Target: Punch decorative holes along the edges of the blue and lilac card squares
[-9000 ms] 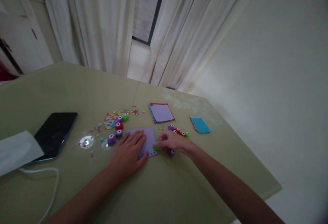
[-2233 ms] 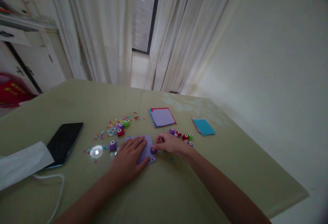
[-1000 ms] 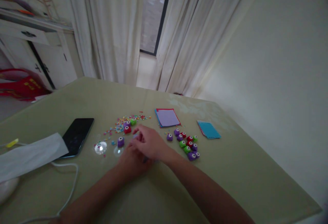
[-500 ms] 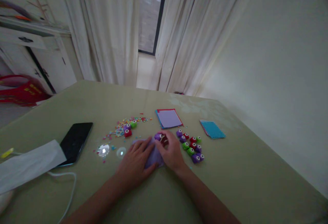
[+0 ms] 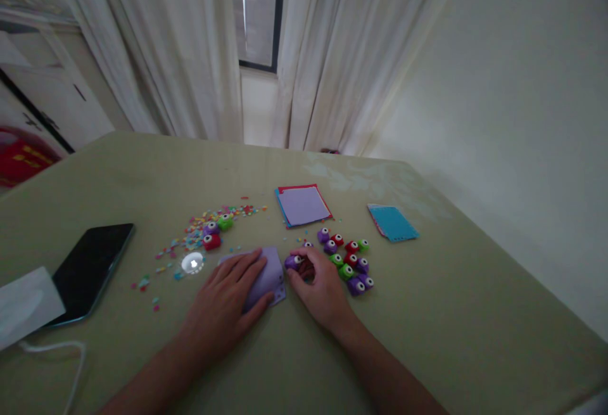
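Head view: right hand (image 5: 325, 285) pinching a purple one-eyed figure (image 5: 292, 262), left hand (image 5: 228, 298) flat on a purple card (image 5: 270, 268).
The right thumb and fingers are closed around the figure, just beside the card's right edge; the left fingers lie extended, gripping nothing. Right of the pinch sits a cluster of eyed figures (image 5: 347, 271); beyond it, a square card stack (image 5: 304, 206); well left, scattered confetti (image 5: 198, 230) and a black tablet (image 5: 92, 269).
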{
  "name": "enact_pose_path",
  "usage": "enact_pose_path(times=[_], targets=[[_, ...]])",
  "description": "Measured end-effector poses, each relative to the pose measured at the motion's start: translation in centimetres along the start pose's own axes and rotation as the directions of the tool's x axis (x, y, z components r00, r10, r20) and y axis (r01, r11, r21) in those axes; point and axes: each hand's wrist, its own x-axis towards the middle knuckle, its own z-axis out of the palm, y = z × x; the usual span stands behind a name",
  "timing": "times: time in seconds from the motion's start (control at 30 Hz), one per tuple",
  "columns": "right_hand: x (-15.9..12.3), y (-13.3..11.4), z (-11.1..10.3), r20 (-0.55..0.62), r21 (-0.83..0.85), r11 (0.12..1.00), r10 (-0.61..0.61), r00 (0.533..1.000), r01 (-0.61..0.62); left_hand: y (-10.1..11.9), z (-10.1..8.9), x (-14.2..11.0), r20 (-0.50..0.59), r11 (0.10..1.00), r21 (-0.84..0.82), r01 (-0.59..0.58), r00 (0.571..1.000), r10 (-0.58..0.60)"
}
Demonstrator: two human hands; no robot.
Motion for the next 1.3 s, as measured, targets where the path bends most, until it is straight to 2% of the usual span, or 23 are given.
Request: enact_pose_path(times=[0.43, 0.7, 1.03, 1.3], targets=[[-0.03, -0.58, -0.79, 0.103, 0.025, 1.000, -0.021, 0.994, 0.018, 0.11, -0.34, 0.06, -0.018, 1.000, 0.014, -0.022, 1.000, 0.022], [-0.09, -0.47, -0.67, 0.125, 0.035, 0.999, -0.038, 0.991, 0.033, 0.18, -0.29, 0.05, -0.008, 1.000, 0.015, -0.014, 1.000, 0.014], [-0.16, -0.26, -0.79, 0.192, -0.024, 0.986, -0.156, 0.969, 0.164, 0.17, -0.24, -0.01, -0.022, 0.999, 0.037, 0.011, 1.000, -0.010], [-0.23, -0.46, -1.01, 0.198, -0.027, 0.990, -0.132, 0.971, 0.140, 0.25, -0.16, -0.07, -0.023, 0.999, 0.012, 0.046, 0.999, -0.045]])
